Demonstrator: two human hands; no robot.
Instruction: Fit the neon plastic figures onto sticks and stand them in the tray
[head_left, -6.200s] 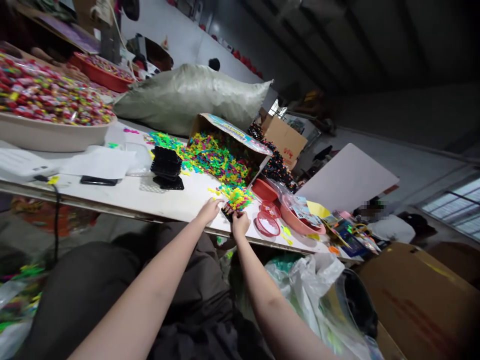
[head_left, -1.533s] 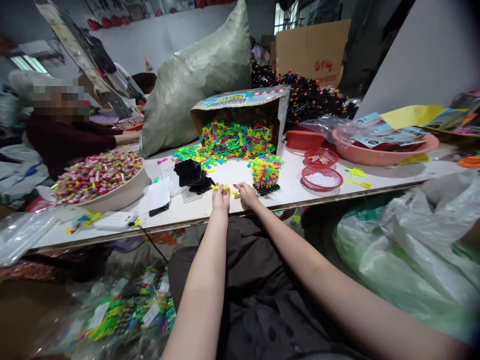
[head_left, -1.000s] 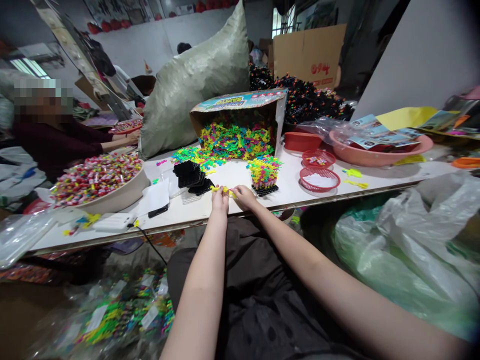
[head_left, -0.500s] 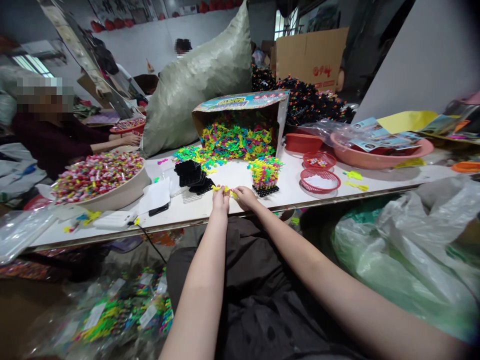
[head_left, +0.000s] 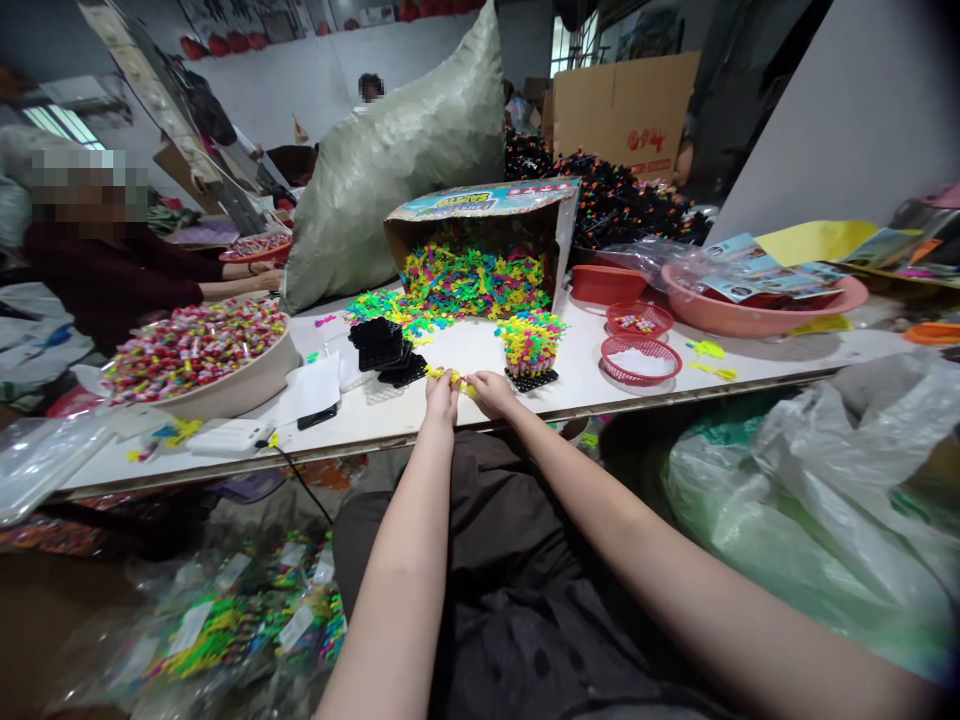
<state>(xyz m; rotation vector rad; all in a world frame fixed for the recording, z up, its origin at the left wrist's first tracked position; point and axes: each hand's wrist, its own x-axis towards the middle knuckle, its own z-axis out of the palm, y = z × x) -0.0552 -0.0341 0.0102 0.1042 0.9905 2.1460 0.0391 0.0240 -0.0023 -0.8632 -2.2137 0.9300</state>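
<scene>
Over the table's front edge, my left hand [head_left: 442,395] and my right hand [head_left: 491,394] are close together, fingers pinched on small yellow plastic pieces [head_left: 455,376]. Whether this is one piece or two I cannot tell, as the fingers cover part of it. Right of my hands, a black perforated tray [head_left: 534,381] bears a dense upright cluster of small coloured plastic figures [head_left: 531,345]. To the left lies a stack of black trays [head_left: 379,345]. Behind, an open carton [head_left: 559,240] on its side spills loose coloured plastic figures [head_left: 472,280].
A tub [head_left: 247,385] of small colourful pieces stands left, near a seated person [head_left: 97,260]. Red baskets [head_left: 641,378] and a pink basin [head_left: 787,318] sit right. A big stuffed sack [head_left: 405,150] leans behind. Plastic bags [head_left: 825,480] hang right of my legs.
My hands stay nearly in place, with the yellow pieces shifted slightly between the fingers. The person at left has moved their hands a little.
</scene>
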